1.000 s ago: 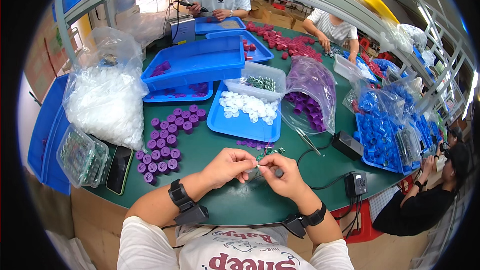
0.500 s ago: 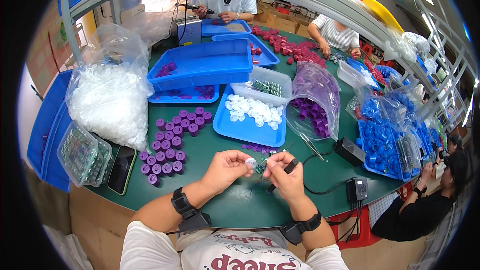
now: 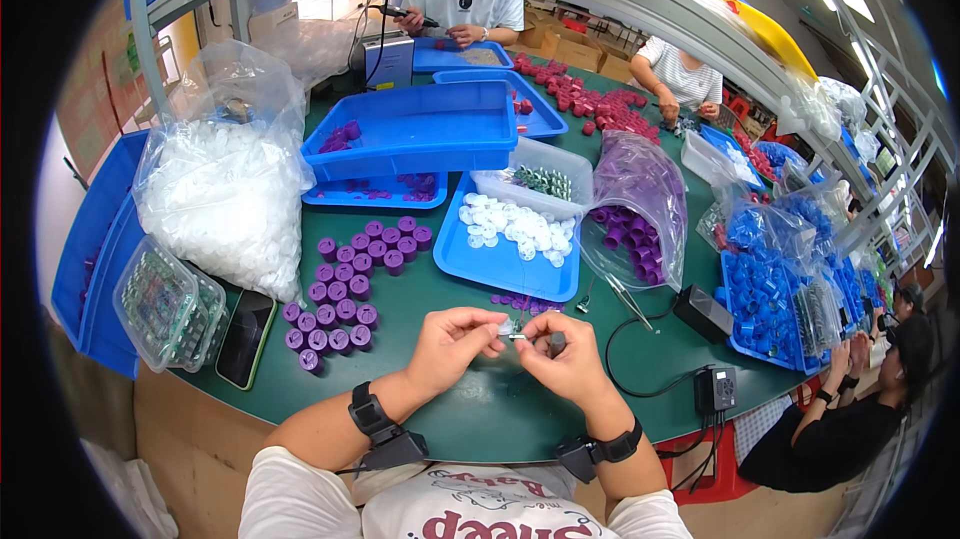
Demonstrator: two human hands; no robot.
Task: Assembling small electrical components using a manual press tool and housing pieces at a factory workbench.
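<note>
My left hand pinches a small clear plastic disc between thumb and fingertips. My right hand meets it from the other side, its fingertips closed on a small green circuit board with thin wires, mostly hidden by the fingers. The disc and board are together, apparently touching. A dark rod-shaped tool is also tucked in my right hand, seen nearly end-on. Beyond my hands lie small flat purple pieces. Further off, a blue tray carries many white discs and a clear tub of circuit boards.
Purple caps stand in rows at left, near a phone and a bag of white parts. Tweezers, a black box and cables lie right. A bag of purple caps and co-workers are beyond.
My hands have come closer together, bringing the disc and circuit board against each other. The dark tool in my right hand has turned from lying crosswise to nearly end-on.
</note>
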